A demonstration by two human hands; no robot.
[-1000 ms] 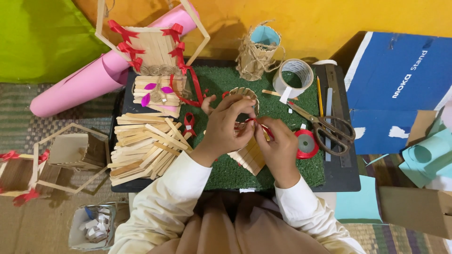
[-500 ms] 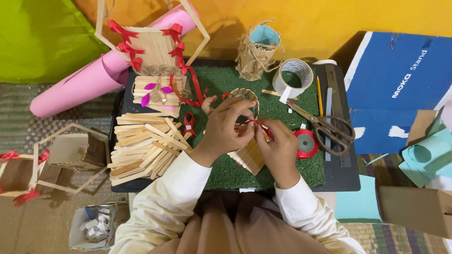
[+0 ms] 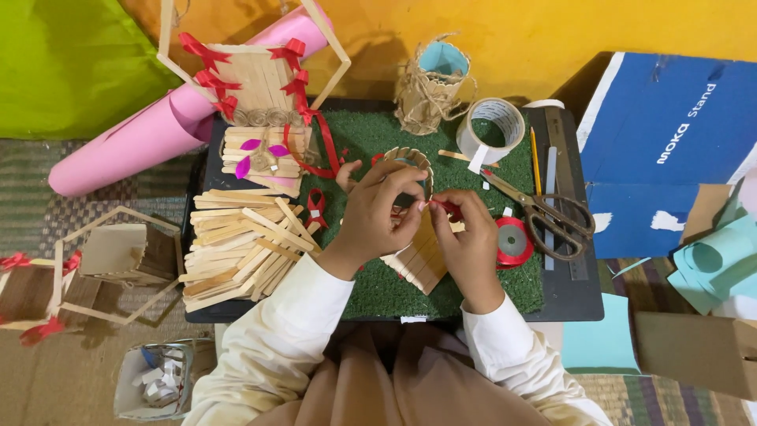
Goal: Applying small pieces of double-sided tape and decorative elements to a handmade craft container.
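Left hand [image 3: 377,214] pinches the craft-stick panel [image 3: 422,256] steady; right hand [image 3: 467,241] grips red ribbon [image 3: 443,207] at its top edge, scissors [image 3: 544,209] lying at three o'clock.

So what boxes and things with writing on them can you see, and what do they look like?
Blue box: right of the green mat, flat and rectangular, blue with white lettering and white torn patches.
Brown cardboard box: lower right corner, plain, no label showing.
Small white container: bottom left on the floor, holding paper scraps, with a bit of blue on it.
No signs or screens in view.
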